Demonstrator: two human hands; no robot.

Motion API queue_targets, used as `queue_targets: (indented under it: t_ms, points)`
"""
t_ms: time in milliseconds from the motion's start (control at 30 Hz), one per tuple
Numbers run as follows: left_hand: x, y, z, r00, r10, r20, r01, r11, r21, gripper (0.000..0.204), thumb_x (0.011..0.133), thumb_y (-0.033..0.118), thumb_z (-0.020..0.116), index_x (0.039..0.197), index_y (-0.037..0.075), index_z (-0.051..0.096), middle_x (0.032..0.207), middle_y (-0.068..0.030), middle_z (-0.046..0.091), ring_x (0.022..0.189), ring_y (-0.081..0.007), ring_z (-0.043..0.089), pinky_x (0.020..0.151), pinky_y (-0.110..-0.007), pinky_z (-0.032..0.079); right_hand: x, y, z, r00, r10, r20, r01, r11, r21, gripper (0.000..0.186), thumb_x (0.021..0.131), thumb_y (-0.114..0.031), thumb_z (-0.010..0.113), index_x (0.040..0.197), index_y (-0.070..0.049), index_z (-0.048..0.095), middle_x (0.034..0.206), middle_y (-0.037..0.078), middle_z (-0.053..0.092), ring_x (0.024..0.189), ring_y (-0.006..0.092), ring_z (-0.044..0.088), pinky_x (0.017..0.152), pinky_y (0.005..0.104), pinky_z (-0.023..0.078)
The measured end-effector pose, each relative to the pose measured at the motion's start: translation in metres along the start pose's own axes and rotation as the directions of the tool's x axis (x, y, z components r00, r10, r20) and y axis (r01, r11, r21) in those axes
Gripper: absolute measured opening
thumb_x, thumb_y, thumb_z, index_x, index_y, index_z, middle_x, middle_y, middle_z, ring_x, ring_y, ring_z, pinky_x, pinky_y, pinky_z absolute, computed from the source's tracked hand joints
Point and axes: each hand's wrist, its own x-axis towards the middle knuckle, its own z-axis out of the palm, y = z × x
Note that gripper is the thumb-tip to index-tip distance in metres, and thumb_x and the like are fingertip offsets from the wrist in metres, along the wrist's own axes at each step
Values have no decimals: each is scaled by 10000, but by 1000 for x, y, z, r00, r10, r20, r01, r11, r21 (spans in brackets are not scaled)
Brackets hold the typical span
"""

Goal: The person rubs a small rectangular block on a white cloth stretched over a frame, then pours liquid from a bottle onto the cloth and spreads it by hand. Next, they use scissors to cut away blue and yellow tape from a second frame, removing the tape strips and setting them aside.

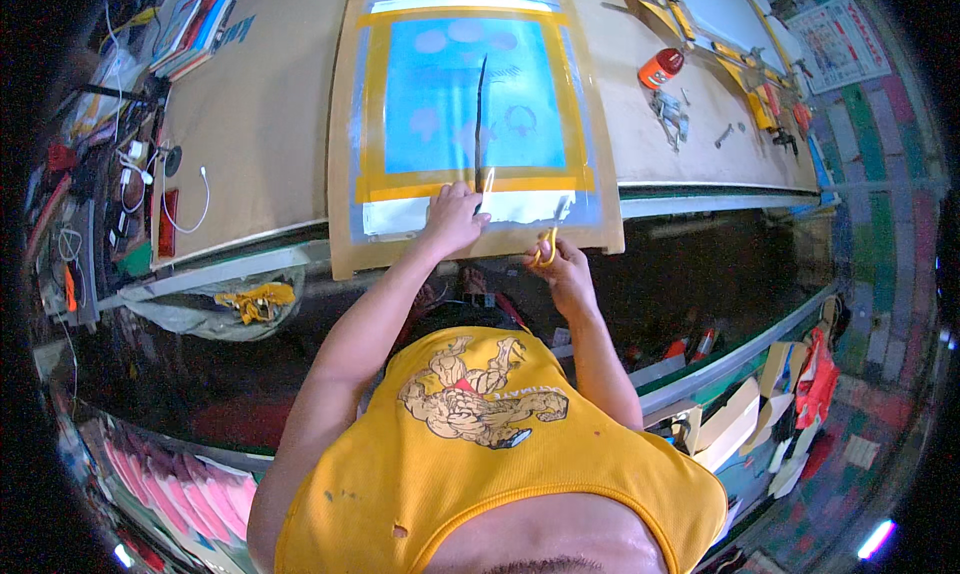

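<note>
A screen-printing frame (343, 174) lies on the table, its blue mesh (420, 149) bearing several faint shapes and bordered by yellow-brown tape (375, 104). My left hand (455, 217) is over the near edge of the screen, fingers closed on the lower end of a long, thin black strip (481, 124). The strip stretches away from me across the mesh; its material is unclear. In my right hand (566, 272), near the frame's front right, is a pair of scissors (546, 250) with yellow handles. The blades point away from me above a pale strip along the frame's near side.
On the table's right stand a red bottle (660, 69) and some small metal parts (670, 119). Yellow clamp-like fittings (765, 109) line the far right. A white cable (205, 189) and stacked books (190, 34) are at left. Below the table edge hangs a plastic bag (200, 312).
</note>
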Motion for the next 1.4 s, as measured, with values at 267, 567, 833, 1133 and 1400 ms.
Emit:
queue_targets:
  t_ms: [267,567,833,1133,1400]
  points:
    - [27,14,-16,964,154,217,-202,954,220,215,843,179,665,1035,84,680,1051,-113,617,1089,-342,533,966,-489,430,1,22,12,894,-299,-334,353,928,115,421,944,-190,685,1246,64,536,1011,102,675,904,165,667,811,289,542]
    - [20,-39,-39,855,395,335,-408,912,-32,138,753,9,647,879,40,694,981,-113,637,951,-317,614,829,-423,505,8,-55,22,905,64,421,374,354,-857,372,740,-186,830,1089,-93,745,973,139,751,834,209,713,753,364,553]
    - [24,-44,-43,812,485,324,-527,848,50,177,710,-10,648,858,48,727,947,-135,667,886,-357,654,723,-434,514,82,-86,41,747,224,626,647,-31,-762,271,708,-188,802,956,-86,762,849,135,740,737,284,698,670,376,540]
    - [30,-51,-30,817,473,330,-452,881,-143,159,692,15,646,819,41,737,814,-181,633,768,-363,627,659,-441,478,107,-76,61,695,298,654,660,94,-745,255,700,-186,681,917,-84,768,813,150,721,710,313,679,623,414,514]
    - [32,-37,-36,835,473,282,-396,872,-289,98,676,-4,644,750,8,707,723,-148,619,658,-292,601,603,-394,459,114,-64,66,688,284,668,692,20,-721,272,715,-182,687,952,-65,754,851,167,717,750,320,677,659,409,516]
